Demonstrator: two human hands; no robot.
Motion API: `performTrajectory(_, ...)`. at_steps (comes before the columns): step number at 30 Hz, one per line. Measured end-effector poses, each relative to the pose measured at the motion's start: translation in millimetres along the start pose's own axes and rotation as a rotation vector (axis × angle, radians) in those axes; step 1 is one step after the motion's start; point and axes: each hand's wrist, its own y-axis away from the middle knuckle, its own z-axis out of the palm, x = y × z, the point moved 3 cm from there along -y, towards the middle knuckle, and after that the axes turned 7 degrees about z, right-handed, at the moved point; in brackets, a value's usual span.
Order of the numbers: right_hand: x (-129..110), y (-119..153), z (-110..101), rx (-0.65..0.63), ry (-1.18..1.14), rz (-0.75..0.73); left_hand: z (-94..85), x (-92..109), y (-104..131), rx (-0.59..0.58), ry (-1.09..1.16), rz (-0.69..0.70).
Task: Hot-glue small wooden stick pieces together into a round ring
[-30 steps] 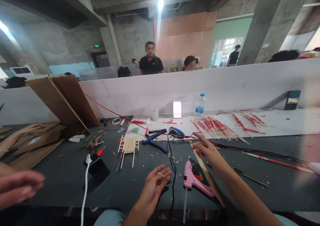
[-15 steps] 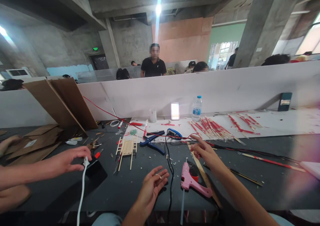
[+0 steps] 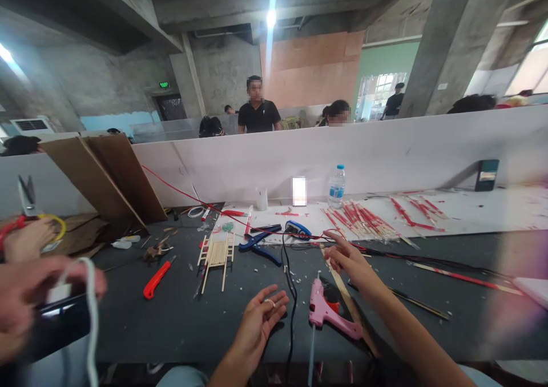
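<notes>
My left hand (image 3: 266,313) rests palm up above the dark table, fingers spread, a ring on one finger and nothing held. A black cable (image 3: 291,318) runs just to its right. My right hand (image 3: 346,257) reaches in with fingers stretched and loosely curled, empty, over a flat wooden strip (image 3: 340,284). Between the hands lies a pink hot glue gun (image 3: 323,310) with a glue stick out of its back end. Left of them stands a small chair-like frame of thin sticks (image 3: 217,254). Blue-handled cutters (image 3: 262,247) lie beside it.
Another person's hands at left hold a phone (image 3: 64,324) with a white cable, and scissors (image 3: 26,201). A red utility knife (image 3: 158,278), a water bottle (image 3: 337,187), red-wrapped sticks (image 3: 363,220) and a lit phone (image 3: 299,191) are around. Cardboard (image 3: 103,176) leans against the white partition (image 3: 240,158).
The other person's hand has lifted the phone with the white cable and moved it left, uncovering the red knife. Scissors have appeared in their other hand. My hands have hardly moved.
</notes>
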Motion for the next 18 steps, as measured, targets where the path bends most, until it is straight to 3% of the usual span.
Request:
performTrajectory(10,5,2,-2,0.043,-0.012,-0.03,-1.7,-3,-1,-0.006,0.008,-0.011)
performTrajectory(18,14,-3,-3,-0.052,0.053,-0.012,6.9,3,-5,-0.042,0.039,0.007)
